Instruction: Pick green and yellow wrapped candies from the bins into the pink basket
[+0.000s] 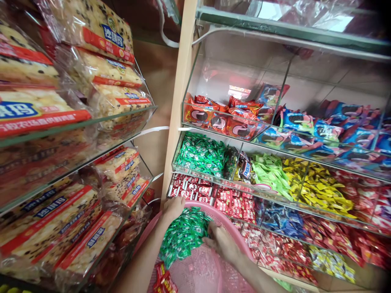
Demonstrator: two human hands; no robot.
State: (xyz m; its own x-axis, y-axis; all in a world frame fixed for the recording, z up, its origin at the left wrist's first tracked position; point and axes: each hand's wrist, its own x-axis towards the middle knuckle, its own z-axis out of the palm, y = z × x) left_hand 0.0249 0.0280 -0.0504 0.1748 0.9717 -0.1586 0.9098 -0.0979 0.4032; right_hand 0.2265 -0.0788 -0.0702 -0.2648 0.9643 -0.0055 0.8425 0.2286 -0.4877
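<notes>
My left hand point(174, 208) grips the far left rim of a pink mesh plastic basket point(235, 228). Inside, heaped against the far side, lie many small green-wrapped candies point(185, 234). My right hand point(222, 241) reaches into the basket at the right edge of this heap, thumb apart from the slightly curled fingers; nothing shows held in it. Red and yellow packets point(165, 280) rest lower in the basket, below the green heap. Just beyond the basket, a clear shelf bin holds matching green candies point(201, 154).
Glass-fronted shelves on the left carry stacked sachima packs point(73, 215). On the right, tiered bins hold Snickers bars point(245, 169), light green packets point(270, 173), yellow packets point(320, 185) and blue packets point(282, 219). A wooden post point(177, 89) divides the two shelf units.
</notes>
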